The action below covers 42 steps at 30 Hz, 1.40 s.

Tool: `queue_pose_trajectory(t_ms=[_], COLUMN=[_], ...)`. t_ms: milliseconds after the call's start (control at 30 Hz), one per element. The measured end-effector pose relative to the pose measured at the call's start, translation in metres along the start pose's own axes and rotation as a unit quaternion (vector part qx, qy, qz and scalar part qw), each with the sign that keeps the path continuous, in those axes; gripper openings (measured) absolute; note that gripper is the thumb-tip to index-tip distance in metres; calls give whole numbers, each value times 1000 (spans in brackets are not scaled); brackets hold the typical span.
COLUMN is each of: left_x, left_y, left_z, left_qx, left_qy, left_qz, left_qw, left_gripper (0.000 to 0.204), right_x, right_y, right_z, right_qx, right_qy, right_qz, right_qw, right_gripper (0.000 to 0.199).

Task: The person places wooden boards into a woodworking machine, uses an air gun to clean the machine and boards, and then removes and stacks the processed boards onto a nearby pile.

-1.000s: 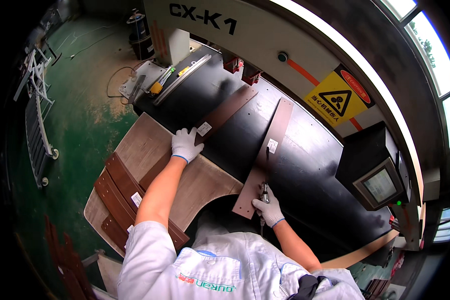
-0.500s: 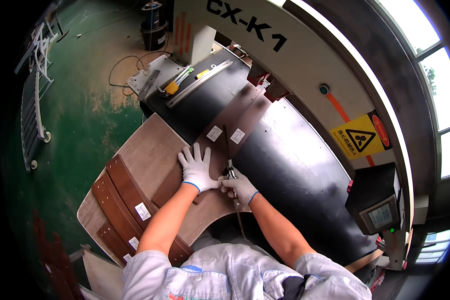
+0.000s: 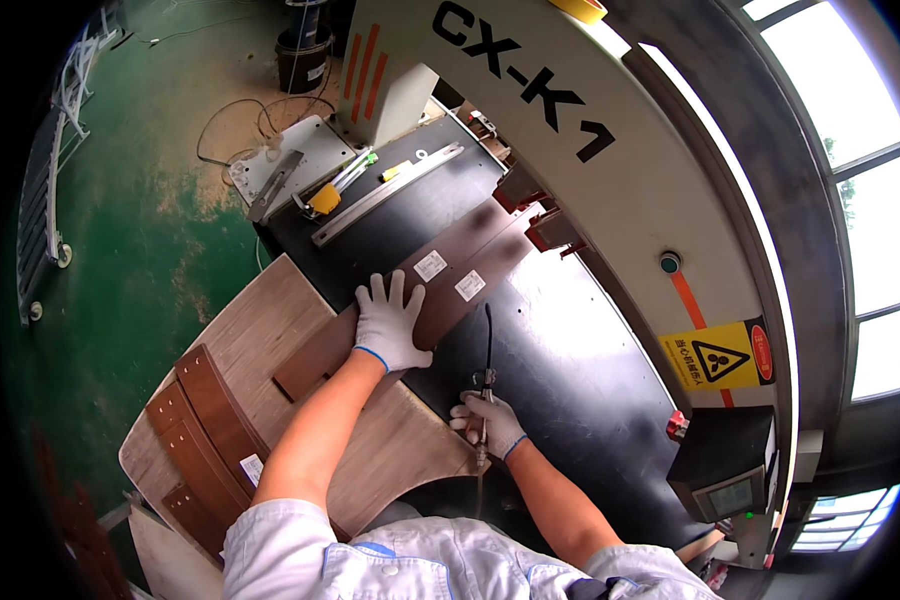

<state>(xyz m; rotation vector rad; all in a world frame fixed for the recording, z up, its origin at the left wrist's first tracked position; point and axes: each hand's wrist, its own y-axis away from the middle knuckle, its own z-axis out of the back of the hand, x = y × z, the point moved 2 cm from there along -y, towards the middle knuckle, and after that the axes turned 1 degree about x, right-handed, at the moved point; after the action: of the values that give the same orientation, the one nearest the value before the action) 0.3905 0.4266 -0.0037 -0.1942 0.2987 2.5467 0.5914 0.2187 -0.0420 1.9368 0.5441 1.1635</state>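
My left hand [image 3: 390, 320], in a white knit glove with a blue cuff, lies spread on a long reddish-brown board [image 3: 425, 318]. A second such board [image 3: 485, 283] lies alongside it; each carries a white label. My right hand [image 3: 494, 425], gloved the same way, is closed round an air blow gun [image 3: 488, 385]. Its thin dark nozzle points away from me, with the tip near the boards' right edge. A hose runs from its rear toward my body. The boards' far ends reach the red parts [image 3: 550, 230] under the machine's beam.
The machine's pale beam [image 3: 630, 200] crosses above the black table [image 3: 570, 360]. At right stands a control box with a screen [image 3: 730, 498]. A wood-grain panel [image 3: 255, 315] at left bears several curved brown pieces [image 3: 220, 400]. A metal bar [image 3: 385, 195] and yellow tool [image 3: 325, 198] lie farther off.
My right hand has moved right and toward me with the blow gun, away from my left hand. My left hand stays spread on the boards. The whole view has turned slightly.
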Motion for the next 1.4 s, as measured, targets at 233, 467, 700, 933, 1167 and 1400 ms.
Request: queue_pose_trajectory(t_ms=[233, 467, 700, 933, 1167, 1400], left_x=[-2, -10, -27, -29, -33, -33], left_y=[-12, -17, -14, -13, -13, -14], left_z=[2, 6, 6, 1, 7, 2], left_qx=[-4, 14, 22, 7, -2, -5], left_qy=[3, -1, 24, 21, 16, -8], left_qz=[-10, 17, 22, 23, 26, 27], left_qw=[1000, 1000, 999, 1000, 1000, 1000], left_gripper=[115, 118, 119, 119, 118, 120], right_x=[1, -6, -10, 63, 111, 123], right_y=[0, -1, 9, 81, 148, 153], right_z=[-7, -10, -16, -55, -93, -94], right_qx=[-32, -79, -113, -185, -148, -139], right_qy=[19, 10, 12, 97, -76, -87], right_qz=[4, 61, 100, 252, 346, 335], right_qw=[999, 995, 988, 945, 924, 928], right_gripper=[27, 32, 34, 43, 35, 35])
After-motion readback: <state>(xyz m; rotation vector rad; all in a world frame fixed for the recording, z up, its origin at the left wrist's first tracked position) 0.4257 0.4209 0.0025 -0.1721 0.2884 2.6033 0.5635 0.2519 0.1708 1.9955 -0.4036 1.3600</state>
